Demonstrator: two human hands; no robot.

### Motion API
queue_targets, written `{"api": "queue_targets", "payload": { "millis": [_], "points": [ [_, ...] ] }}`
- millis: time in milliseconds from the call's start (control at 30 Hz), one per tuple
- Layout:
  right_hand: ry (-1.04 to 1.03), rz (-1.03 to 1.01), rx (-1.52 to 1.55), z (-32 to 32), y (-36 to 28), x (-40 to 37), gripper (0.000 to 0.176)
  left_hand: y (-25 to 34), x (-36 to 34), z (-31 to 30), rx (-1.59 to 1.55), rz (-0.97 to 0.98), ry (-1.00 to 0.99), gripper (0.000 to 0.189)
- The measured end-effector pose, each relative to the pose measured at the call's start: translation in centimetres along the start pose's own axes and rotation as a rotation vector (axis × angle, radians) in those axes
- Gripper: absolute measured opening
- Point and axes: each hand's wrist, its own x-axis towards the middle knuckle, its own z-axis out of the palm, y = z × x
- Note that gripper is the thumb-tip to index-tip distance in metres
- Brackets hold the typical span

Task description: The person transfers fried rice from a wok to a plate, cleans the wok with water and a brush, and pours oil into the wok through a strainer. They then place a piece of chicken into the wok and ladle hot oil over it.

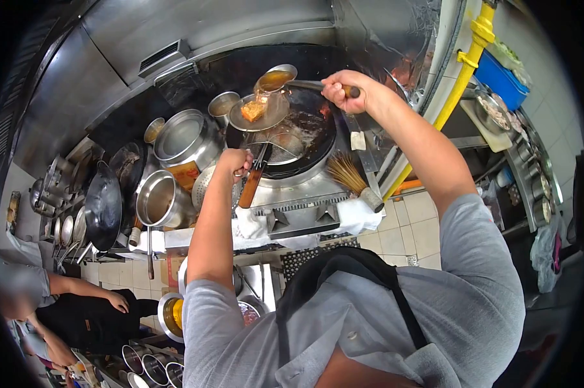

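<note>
Shirt: a grey shirt (369,323) crossed by a dark apron strap (344,265) lies closest to the camera, at the near edge.
Left hand: the left hand (234,163) has its fingers curled tight into a fist around the top of the skimmer's handle, at the near left rim of the wok.
Skimmer: the skimmer (280,150) has a wooden handle that slants down toward the near side, and its wire basket sits over the wok's near half.
Right hand: the right hand (341,90) has its fingers wrapped closed round the end of the ladle's handle, above the wok's far right edge.
Ladle: the ladle (276,80) reaches left from that hand; its bowl holds brown liquid and hangs just above the plate.
Plate: a shallow metal plate (274,115) with an orange-brown piece of food (254,110) on it is over the wok's far left side; what bears it cannot be told.
Wok: the black wok (311,129) sits in the burner ahead of the person, with dark liquid in it.
Brush: a bamboo brush (347,174) lies on the steel ledge just right of the wok, beside a white cloth (356,216).
Left counter: a steel pot (179,137), a saucepan (157,199) and a second black wok (103,207) stand to the left.
Right side: a yellow pipe (463,77) runs up beside a blue tub (502,81).
Co-worker: another person's hand (118,301) rests at the near left.
</note>
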Motion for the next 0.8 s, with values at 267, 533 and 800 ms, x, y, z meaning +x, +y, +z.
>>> {"api": "queue_targets", "payload": {
  "millis": [267,533,800],
  "points": [
    [0.039,-0.053,-0.068,1.4,-0.2,0.1,0.025,0.7,-1.2,3.2,-0.075,0.001,-0.014,0.023],
    [0.079,-0.084,-0.134,1.9,0.1,0.3,0.024,0.1,-2.2,2.7,0.010,-0.005,-0.017,0.023],
    [0.078,-0.094,-0.172,3.1,0.6,0.6,0.025,-0.3,-0.3,2.4,0.034,-0.036,-0.048,0.023]
  ]
}}
